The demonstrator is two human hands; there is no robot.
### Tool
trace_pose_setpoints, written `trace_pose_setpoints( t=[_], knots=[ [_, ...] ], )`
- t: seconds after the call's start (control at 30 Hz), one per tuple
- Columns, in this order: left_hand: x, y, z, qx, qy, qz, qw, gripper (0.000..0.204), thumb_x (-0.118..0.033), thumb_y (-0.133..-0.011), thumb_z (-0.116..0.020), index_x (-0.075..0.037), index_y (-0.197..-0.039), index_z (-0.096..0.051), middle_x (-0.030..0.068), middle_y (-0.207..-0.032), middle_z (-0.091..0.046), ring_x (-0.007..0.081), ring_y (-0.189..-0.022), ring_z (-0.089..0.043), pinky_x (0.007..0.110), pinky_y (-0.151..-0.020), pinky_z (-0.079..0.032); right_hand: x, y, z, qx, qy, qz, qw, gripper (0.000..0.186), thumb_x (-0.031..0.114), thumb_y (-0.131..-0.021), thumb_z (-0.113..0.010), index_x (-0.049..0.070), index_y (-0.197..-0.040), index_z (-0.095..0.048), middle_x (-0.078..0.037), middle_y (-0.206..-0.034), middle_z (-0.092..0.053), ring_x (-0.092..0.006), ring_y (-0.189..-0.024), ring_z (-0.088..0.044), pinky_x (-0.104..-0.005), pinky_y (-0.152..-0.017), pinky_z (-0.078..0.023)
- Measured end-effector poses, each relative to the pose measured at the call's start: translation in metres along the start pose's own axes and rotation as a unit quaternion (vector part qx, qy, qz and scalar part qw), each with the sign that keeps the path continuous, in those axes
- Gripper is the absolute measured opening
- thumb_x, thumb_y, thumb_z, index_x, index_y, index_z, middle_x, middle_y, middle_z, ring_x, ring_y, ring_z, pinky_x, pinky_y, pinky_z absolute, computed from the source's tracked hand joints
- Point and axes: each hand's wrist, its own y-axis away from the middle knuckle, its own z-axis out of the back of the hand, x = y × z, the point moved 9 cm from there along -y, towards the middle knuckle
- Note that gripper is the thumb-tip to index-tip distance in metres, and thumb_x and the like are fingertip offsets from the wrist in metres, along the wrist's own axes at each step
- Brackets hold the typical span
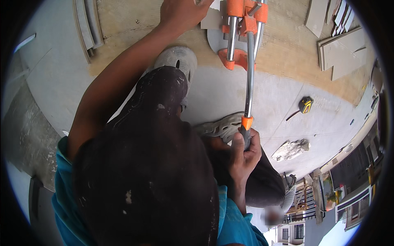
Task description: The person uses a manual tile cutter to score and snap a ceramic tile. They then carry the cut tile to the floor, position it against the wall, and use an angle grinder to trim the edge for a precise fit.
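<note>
My right hand (245, 158) is closed around the grey-and-orange handle (245, 132) of an orange-and-chrome tile cutter (238, 10), whose lever runs up to the top centre. My left hand (180, 10) is at the top edge, left of the cutter, beside a pale tile piece (210, 18); its fingertips are mostly out of frame, so I cannot tell whether it grips anything. My shoes (174, 55) and paint-flecked dark trousers show below.
Tile offcuts (340, 53) lie at the upper right, strips (90, 24) at the upper left. A yellow-and-black tape measure (305, 105) and crumpled whitish material (291, 149) lie right of the cutter. A person (273, 215), railing (303, 209) and buildings show at the lower right.
</note>
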Motion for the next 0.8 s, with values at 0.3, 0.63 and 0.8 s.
trace_pose_setpoints(
  t=[0.3, 0.63, 0.8],
  knots=[
    [-0.052, 0.073, -0.037, 0.267, 0.202, 0.042, 0.941, 0.06, -0.035, -0.09, -0.071, 0.004, -0.13, -0.048, 0.0163, -0.121, -0.06, 0.0235, -0.116, -0.056, 0.037, -0.099, -0.045, -0.002, -0.002, -0.001, 0.002, 0.009, 0.012, 1.0, 0.031, 0.028, -0.095, -0.068, 0.001, -0.109, -0.061, -0.001, -0.072, -0.061, -0.0059, -0.066, -0.054, -0.0224, -0.062, -0.044],
    [-0.01, 0.09, -0.07, 0.283, 0.07, 0.088, 0.952, 0.068, -0.051, -0.077, -0.079, 0.0, -0.118, -0.061, 0.0076, -0.1, -0.066, 0.0143, -0.093, -0.063, 0.028, -0.082, -0.049, 0.008, -0.002, 0.0, 0.004, 0.003, 0.031, 0.999, 0.03, 0.018, -0.092, -0.071, 0.002, -0.115, -0.06, -0.007, -0.068, -0.059, -0.012, -0.058, -0.058, -0.025, -0.057, -0.046],
    [-0.018, 0.093, -0.071, 0.254, 0.122, 0.154, 0.947, 0.071, -0.054, -0.078, -0.079, 0.002, -0.116, -0.057, 0.008, -0.099, -0.067, 0.0127, -0.092, -0.063, 0.027, -0.085, -0.048, 0.007, 0.001, 0.001, 0.003, -0.045, 0.069, 0.997, 0.038, 0.014, -0.091, -0.071, -0.004, -0.122, -0.058, -0.011, -0.081, -0.064, -0.0134, -0.071, -0.062, -0.0251, -0.065, -0.049]
  ],
)
